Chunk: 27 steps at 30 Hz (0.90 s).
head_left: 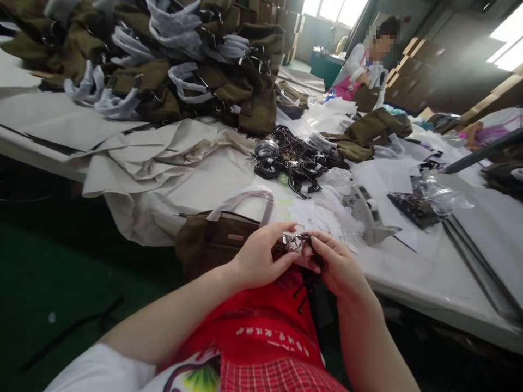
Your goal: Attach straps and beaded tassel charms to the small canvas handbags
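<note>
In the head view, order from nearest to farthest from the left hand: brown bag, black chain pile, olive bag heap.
The left hand pinches a metal clasp.
1. brown bag, just beside it.
2. black chain pile, ahead, slightly right.
3. olive bag heap, far back left.

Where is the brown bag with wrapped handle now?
In the head view, the brown bag lies at the near edge of the table, just left of the left hand.
</note>
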Available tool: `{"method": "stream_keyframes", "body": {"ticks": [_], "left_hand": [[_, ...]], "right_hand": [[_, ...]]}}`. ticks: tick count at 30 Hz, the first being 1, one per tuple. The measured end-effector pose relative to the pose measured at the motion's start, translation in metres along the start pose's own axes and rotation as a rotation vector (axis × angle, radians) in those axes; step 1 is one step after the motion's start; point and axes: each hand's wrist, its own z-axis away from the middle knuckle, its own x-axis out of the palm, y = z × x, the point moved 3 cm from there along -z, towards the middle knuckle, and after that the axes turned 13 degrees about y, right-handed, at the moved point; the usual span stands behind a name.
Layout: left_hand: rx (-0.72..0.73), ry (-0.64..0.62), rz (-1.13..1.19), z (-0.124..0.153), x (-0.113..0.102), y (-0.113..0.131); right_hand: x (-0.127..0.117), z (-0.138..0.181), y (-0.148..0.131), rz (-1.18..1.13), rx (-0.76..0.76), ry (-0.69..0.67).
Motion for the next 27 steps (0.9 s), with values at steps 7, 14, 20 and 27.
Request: {"method": "stream_keyframes", "body": {"ticks": [7, 14, 20, 27], "left_hand": [[-0.606, -0.177, 0.589, 0.018, 0.024, -0.021], [-0.742, -0.187, 0.685, 0.023, 0.025, -0.02], [-0.789, -0.319, 0.627, 0.032, 0.033, -0.023], [-0.823, -0.109, 0.729, 0.039, 0.039, -0.027]], "right_hand": [[-0.014, 0.003, 0.026, -0.069, 0.034, 0.006], [-0.02, 0.002, 0.029, -0.006, -0.018, 0.018], [-0.017, -0.001, 0.031, 0.203, -0.128, 0.026], [-0.021, 0.01, 0.018, 0.632, -0.629, 0.284]]}}
